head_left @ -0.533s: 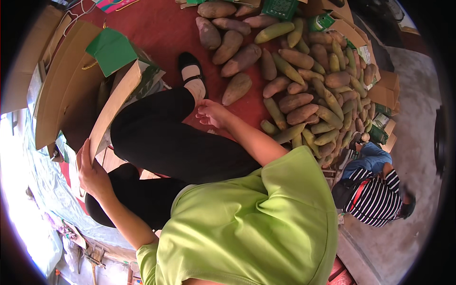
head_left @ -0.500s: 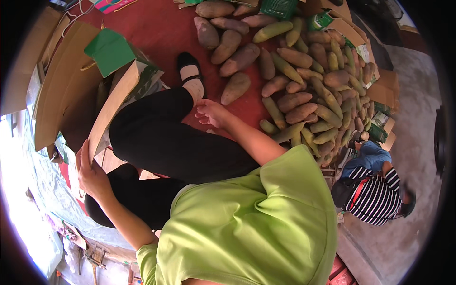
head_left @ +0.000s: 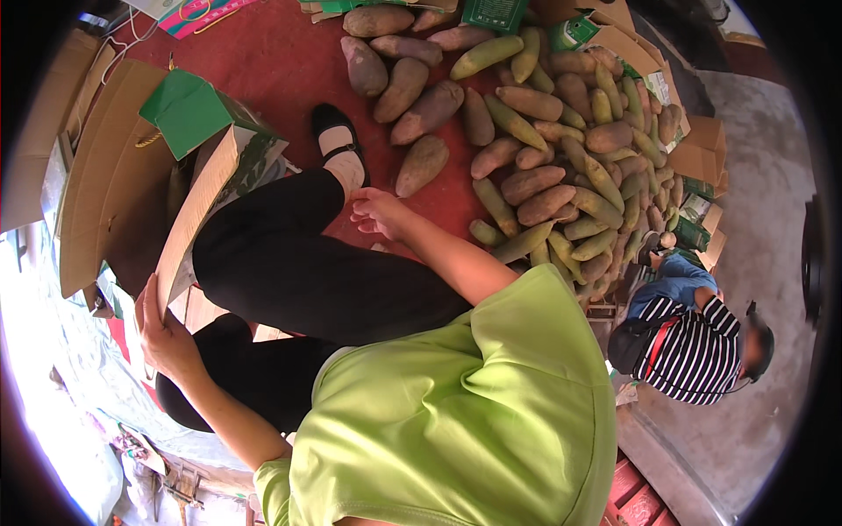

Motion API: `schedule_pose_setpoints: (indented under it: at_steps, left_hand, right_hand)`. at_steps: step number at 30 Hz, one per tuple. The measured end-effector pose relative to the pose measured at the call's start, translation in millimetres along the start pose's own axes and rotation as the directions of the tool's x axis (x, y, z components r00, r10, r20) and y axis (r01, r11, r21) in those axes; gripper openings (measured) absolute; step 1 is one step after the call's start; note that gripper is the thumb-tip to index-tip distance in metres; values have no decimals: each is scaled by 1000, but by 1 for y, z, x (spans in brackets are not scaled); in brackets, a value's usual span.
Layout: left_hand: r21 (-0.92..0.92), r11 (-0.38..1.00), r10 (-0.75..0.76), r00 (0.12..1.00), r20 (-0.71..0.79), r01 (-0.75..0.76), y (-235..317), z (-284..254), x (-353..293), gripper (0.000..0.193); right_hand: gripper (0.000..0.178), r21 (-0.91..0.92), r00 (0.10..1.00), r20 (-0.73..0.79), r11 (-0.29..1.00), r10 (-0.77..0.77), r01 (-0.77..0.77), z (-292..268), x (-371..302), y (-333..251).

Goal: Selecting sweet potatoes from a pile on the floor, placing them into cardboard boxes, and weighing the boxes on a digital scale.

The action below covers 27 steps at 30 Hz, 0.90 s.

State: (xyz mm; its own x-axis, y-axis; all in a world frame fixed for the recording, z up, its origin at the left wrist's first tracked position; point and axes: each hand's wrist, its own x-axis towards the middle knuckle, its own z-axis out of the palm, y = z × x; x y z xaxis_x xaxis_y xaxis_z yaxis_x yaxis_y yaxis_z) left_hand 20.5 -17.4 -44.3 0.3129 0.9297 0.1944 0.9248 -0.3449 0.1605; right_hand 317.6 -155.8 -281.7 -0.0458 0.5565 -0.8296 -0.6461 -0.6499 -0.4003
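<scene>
My left hand is at the near edge of an open cardboard box with green printed sides. Its fingers are wrapped over the raised flap, thumb on one side. Over my bent leg, beside my ankle, hovers my right hand. Its fingers are loosely bent and apart, and nothing shows in them. Nearest to it on the red floor lies a brownish-purple root vegetable. Beyond that spreads a big pile of long root vegetables, some green, some brownish. The inside of the box is mostly dark.
A co-worker in a striped top crouches to the right of the pile. Green-printed cartons stand along its far edge. My black shoe rests on the red floor. Clear plastic sheeting lies at the left.
The view has shifted slightly, so the pile and box sit further left. Both of my hands keep nearly the same places. The co-worker's head has turned and lifted a little.
</scene>
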Motion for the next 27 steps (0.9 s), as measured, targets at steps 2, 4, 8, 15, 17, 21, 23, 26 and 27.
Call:
schedule_pose_setpoints:
  at_steps: [2,4,8,15,17,21,23,26,27]
  left_hand:
    - [3,1000,1,1000,0,-1,-1,1,0,46]
    - [-1,1000,4,1000,-3,-4,0,2,0,46]
    - [12,1000,20,1000,-8,-20,-3,0,-1,47]
    - [54,998,12,1000,-8,-11,-2,0,-1,50]
    - [54,998,15,1000,-12,-14,-1,0,-1,49]
    - [46,999,29,1000,-7,-28,-2,0,-1,48]
    - [49,999,24,1000,-8,-23,-2,1,-1,48]
    - [43,999,24,1000,-9,-23,-4,2,0,47]
    - [35,999,28,1000,-6,-28,-5,2,-1,47]
  right_hand:
    - [33,-6,998,-67,1000,-4,3,1,-2,-1]
    - [33,27,997,-73,1000,12,-10,2,0,-1]
    - [31,18,1000,-6,1000,-13,13,1,5,0]
    - [31,-19,1000,8,1000,0,0,-2,2,-1]
    - [31,-28,999,-44,1000,-2,1,0,-1,-2]
    - [32,22,999,-29,1000,-22,22,1,9,3]
    - [31,14,999,-19,999,-37,37,-1,13,4]
    - [31,-6,999,48,1000,-14,14,-7,18,6]
    - [30,-17,998,56,999,-25,26,-8,19,7]
